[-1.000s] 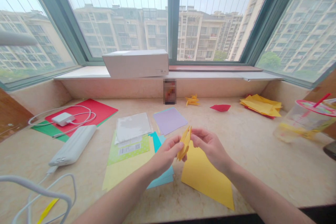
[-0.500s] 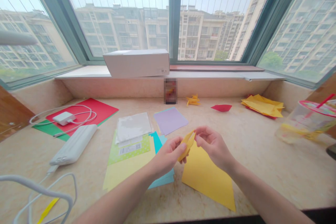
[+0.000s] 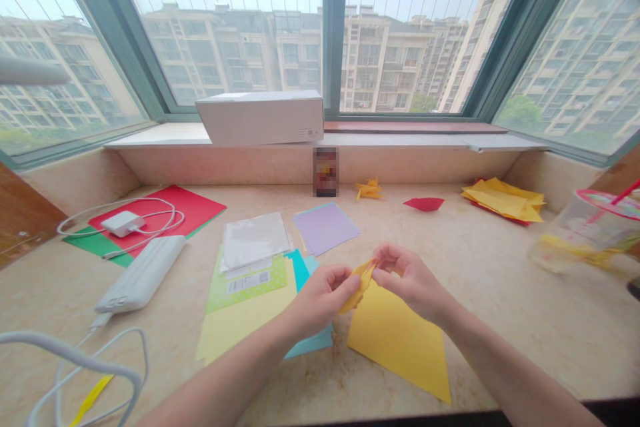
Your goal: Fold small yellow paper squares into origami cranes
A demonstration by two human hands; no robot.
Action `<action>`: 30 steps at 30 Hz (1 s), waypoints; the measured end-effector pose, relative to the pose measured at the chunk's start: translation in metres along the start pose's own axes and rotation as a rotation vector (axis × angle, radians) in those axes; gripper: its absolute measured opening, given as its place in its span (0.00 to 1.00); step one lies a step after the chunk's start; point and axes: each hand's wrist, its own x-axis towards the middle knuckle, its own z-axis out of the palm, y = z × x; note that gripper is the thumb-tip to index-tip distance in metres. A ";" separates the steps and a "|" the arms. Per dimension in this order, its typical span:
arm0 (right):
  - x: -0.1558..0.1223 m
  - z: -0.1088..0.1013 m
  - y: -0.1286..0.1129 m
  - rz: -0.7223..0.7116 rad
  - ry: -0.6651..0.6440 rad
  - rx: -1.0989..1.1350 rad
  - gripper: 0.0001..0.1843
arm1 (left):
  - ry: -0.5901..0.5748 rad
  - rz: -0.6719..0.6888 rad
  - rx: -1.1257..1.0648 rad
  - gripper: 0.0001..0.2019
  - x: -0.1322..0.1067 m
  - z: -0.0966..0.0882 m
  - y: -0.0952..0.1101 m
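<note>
A small folded yellow paper (image 3: 356, 295) is held up between my two hands above the counter. My left hand (image 3: 325, 297) is closed on its lower left part, thumb lying along the near face. My right hand (image 3: 407, 280) pinches the upper right tip of the same paper between thumb and fingertips. Below, a flat yellow sheet (image 3: 400, 347) lies on the counter, partly under the hands. Left of it, a stack of pale yellow and blue sheets (image 3: 240, 330) is partly covered by my left forearm.
Purple paper (image 3: 327, 228) and a clear packet (image 3: 255, 240) lie behind the hands. Farther back are a yellow folded figure (image 3: 369, 188), a red folded piece (image 3: 424, 204) and yellow papers (image 3: 505, 200). A power bank (image 3: 143, 273) with cables is left, a plastic cup (image 3: 575, 230) right.
The folded yellow paper has tilted lower and its open gap looks narrower. My right fingertips have shifted slightly down along its tip. Both hands keep hold of it.
</note>
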 end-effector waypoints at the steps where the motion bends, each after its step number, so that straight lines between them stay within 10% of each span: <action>1: 0.000 0.000 -0.001 0.006 -0.006 -0.010 0.06 | -0.002 -0.002 0.005 0.22 0.000 0.000 0.000; 30: 0.001 0.004 0.001 -0.018 0.075 -0.068 0.08 | 0.029 -0.001 -0.185 0.22 0.003 -0.002 0.000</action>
